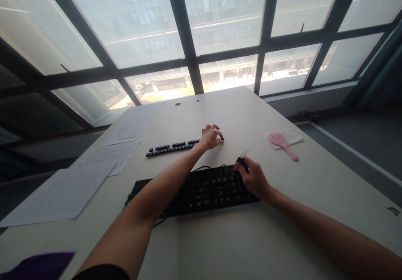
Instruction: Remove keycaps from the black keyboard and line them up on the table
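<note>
I have the left hand (pixel 210 138) nearer the key (pixel 222 139), just right of its fingertips, past the sideways keycap row (pixel 171 150), whether pinched I can't tell, while the right hand (pixel 253 176) grips the puller (pixel 242 162) over the keyboard (pixel 216 192).

Before you on the table (pixel 201 246), the keyboard (pixel 216 190) lies near, with keycaps (pixel 179 147) in a row behind it; papers (pixel 59 196) spread to the left, a hairbrush (pixel 283 144) (partly on a wrapper (pixel 294 136)) right.
</note>
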### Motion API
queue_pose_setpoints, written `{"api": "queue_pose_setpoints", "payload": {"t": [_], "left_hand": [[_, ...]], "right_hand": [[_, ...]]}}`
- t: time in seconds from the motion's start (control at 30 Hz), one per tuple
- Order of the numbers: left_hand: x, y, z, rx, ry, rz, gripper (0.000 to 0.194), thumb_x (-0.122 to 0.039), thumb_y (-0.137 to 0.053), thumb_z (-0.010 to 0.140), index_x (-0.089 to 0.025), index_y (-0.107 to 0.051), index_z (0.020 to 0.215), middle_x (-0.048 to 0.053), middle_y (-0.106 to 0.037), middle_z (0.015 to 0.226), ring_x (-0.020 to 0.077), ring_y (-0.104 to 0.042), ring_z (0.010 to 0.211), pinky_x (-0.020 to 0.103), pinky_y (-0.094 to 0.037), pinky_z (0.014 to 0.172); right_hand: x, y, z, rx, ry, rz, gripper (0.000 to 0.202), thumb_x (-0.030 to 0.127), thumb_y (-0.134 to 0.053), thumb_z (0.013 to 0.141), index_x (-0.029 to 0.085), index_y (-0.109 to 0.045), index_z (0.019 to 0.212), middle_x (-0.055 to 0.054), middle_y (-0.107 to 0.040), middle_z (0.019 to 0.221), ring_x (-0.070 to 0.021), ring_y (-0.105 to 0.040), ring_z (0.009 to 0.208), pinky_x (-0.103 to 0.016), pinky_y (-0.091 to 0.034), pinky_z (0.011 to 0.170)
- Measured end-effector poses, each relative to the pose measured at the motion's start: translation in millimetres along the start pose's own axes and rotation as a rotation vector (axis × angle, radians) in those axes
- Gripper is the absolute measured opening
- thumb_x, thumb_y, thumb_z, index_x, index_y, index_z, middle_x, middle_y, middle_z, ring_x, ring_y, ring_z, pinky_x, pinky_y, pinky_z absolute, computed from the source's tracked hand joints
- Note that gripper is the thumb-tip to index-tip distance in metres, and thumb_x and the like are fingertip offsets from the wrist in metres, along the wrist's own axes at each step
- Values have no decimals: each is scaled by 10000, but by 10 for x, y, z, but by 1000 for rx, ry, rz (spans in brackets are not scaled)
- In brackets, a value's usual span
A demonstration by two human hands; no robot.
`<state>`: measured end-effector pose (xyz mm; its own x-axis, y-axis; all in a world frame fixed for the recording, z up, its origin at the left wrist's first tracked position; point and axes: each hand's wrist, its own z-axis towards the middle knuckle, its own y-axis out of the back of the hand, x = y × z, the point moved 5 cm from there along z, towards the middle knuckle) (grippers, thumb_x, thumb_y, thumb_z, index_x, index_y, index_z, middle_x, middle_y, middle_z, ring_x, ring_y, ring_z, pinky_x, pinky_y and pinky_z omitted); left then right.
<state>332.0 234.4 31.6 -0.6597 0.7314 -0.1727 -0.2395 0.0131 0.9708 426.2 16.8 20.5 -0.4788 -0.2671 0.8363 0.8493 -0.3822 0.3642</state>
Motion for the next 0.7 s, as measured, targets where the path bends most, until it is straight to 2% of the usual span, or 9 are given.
{"api": "queue_pose_setpoints", "payload": {"t": [0.3, 0.5, 0.6, 0.7], "left_hand": [[24, -1, 4, 15, 18, -3, 193, -409, -725, 778, -260, -768, 892, 67, -527, 1340, 344, -362, 1237, 512, -296, 1018], [122, 105, -61, -1, 34, -18, 294, -473, -772, 731, -259, -762, 933, 76, -521, 1324, 356, -360, 1231, 515, -302, 1017], [105, 195, -105, -6, 53, -21, 262, -434, -777, 739, -256, -759, 931, 76, -525, 1325, 355, -365, 1230, 515, -313, 1006], [-70, 327, -226, -85, 68, -30, 173, -357, -699, 832, -248, -745, 958, 82, -545, 1303, 331, -383, 1211, 498, -328, 989]], "right_hand": [[-6, -4, 3, -2, 1, 2, 198, 296, -515, 946, 220, -577, 775, -11, -659, 720, -185, -604, 679, -292, -435, 683], [10, -5, -7, -4, -2, 17, 205, 296, -514, 952, 214, -578, 775, -11, -648, 724, -180, -593, 684, -297, -438, 688], [-14, 48, 20, -68, 0, 45, 197, 325, -519, 954, 209, -592, 812, -30, -657, 771, -194, -607, 732, -312, -461, 714], [-91, 148, 56, -175, 3, 91, 156, 338, -536, 947, 206, -592, 885, -45, -649, 830, -199, -611, 761, -318, -482, 713]]}}
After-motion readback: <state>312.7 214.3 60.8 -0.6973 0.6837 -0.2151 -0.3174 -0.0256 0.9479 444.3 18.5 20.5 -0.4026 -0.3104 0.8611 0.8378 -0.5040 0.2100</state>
